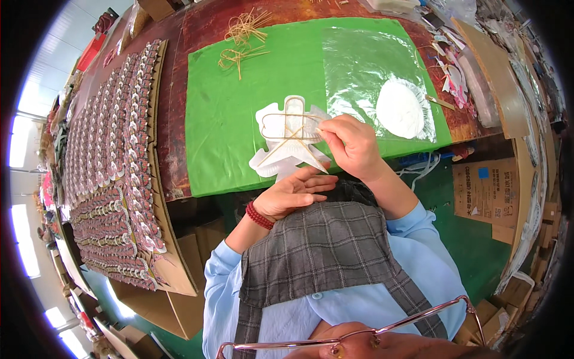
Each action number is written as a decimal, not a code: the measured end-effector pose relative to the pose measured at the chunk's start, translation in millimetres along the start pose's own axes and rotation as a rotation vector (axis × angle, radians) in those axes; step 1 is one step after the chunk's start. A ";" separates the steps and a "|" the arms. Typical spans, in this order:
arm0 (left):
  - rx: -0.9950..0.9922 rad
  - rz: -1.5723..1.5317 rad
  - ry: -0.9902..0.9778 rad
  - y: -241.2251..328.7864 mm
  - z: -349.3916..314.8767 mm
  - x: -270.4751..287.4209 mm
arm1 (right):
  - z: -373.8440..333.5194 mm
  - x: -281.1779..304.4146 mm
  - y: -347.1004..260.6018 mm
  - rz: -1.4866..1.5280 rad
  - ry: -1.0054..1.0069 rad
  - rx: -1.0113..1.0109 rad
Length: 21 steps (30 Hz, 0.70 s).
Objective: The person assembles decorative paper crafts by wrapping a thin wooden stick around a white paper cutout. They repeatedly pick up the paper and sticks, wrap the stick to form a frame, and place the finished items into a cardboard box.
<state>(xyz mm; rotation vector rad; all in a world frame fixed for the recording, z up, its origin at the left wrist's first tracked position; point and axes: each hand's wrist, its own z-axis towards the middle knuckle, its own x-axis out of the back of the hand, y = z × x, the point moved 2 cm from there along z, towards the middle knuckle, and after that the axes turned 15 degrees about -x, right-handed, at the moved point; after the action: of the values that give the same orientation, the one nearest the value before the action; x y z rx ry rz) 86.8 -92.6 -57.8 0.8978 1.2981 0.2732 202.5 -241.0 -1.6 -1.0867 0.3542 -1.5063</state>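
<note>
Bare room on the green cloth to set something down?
Two patches of green cloth: between its left edge and the white cutout; and top middle, between the thin-strip bundles and clear plastic sheet. Crowded: around the cutout, with left hand and right hand; also the white mound.

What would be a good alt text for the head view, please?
A person's right hand pinches at the right edge of a white winged cutout with tan strips crossed on it, over a green cloth; the open left hand is at its lower edge. At right, a white mound sits on clear plastic; at left, patterned pieces cover cardboard in rows.
</note>
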 end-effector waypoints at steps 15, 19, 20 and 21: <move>-0.691 0.805 0.738 59.6 -40.1 -0.4 | -2.2 11.0 -1.3 0.008 0.019 -0.040; -0.612 0.392 0.680 51.4 -39.1 3.5 | -3.0 10.9 0.1 0.039 0.012 -0.066; -0.615 0.373 0.675 51.2 -39.4 5.9 | -3.4 10.8 -0.3 0.045 0.017 -0.072; -0.618 0.356 0.666 51.5 -38.9 9.0 | -3.3 11.1 -0.1 0.043 0.011 -0.074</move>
<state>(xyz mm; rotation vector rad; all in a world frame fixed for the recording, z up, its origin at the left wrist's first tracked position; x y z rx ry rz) 69.4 -37.4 -27.9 0.4999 1.5096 1.2641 201.2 -252.0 1.4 -1.1223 0.4416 -1.4717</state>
